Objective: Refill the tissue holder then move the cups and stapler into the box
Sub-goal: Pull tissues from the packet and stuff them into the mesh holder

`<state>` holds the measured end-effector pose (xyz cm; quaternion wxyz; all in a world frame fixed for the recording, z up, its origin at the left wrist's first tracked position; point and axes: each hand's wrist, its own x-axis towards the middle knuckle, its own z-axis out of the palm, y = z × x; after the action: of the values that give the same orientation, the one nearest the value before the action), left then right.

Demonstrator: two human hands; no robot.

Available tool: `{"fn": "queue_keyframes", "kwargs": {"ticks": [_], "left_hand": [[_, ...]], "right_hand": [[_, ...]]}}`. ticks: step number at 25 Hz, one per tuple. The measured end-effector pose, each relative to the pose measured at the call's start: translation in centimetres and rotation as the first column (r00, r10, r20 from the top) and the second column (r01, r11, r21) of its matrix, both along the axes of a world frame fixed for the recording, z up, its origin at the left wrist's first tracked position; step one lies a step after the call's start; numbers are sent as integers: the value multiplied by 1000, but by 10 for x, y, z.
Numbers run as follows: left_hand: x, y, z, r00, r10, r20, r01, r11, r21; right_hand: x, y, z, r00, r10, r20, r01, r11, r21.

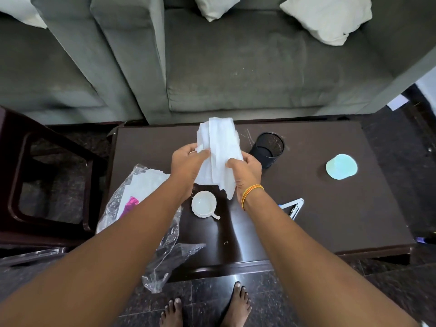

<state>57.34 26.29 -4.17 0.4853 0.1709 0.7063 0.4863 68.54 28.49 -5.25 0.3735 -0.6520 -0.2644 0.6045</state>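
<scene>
White tissues (pixel 219 149) above dark brown table (pixel 330 208); on it, white cup (pixel 204 204), black mesh holder (pixel 267 149), pale blue disc (pixel 341 166); behind it, grey sofa (pixel 236 67).

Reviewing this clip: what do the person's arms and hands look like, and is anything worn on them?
Both forearms are bare up to the bottom edge of the picture: no sleeves and no gloves show. The left hand wears nothing visible, no ring or watch. At the wrist of the right hand sits a thin band of threads, yellow and orange, wound round several times. No other markings can be made out.
</scene>
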Motion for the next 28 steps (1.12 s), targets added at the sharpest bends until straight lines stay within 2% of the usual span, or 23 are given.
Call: {"fn": "queue_keyframes", "kwargs": {"ticks": [5,8,12,14,16,18,19,20,21,23,24,26,28], "left_hand": [[33,29,-3,978,201,-53,-201,979,5],[57,51,-2,986,168,-5,-168,986,23],[84,61,-3,984,-101,-145,106,994,28],[91,61,-8,972,-152,-178,160,987,31],[96,62,-12,985,-73,-155,80,996,40],[93,61,-14,986,47,-158,-51,998,-23],[91,61,-15,991,51,-126,-64,993,-96],[89,62,-15,999,-1,-43,-7,981,-195],[86,61,-14,991,-100,83,121,948,-294],[80,58,-12,883,-271,382,417,828,-376],[78,60,-12,811,-268,520,488,800,-349],[75,64,-12,689,-145,710,434,867,-244],[74,69,-12,615,-41,788,265,951,-157]], "right_hand": [[38,26,-3,971,-29,239,3,994,111],[56,46,-3,944,-19,331,-34,987,154],[64,59,-2,961,50,273,-97,982,163],[65,61,-5,975,38,220,-71,987,147],[69,64,-10,979,-3,202,-25,990,137],[74,67,-10,989,-47,141,30,992,122],[78,69,-7,994,-80,81,72,992,100],[80,72,-5,993,-119,5,119,991,63],[81,75,-3,984,-162,-78,163,987,5],[83,79,1,944,-228,-237,198,970,-145],[85,80,3,923,-239,-303,185,963,-195],[88,81,6,892,-228,-390,151,964,-218],[90,83,6,892,-217,-396,138,966,-219]]}}
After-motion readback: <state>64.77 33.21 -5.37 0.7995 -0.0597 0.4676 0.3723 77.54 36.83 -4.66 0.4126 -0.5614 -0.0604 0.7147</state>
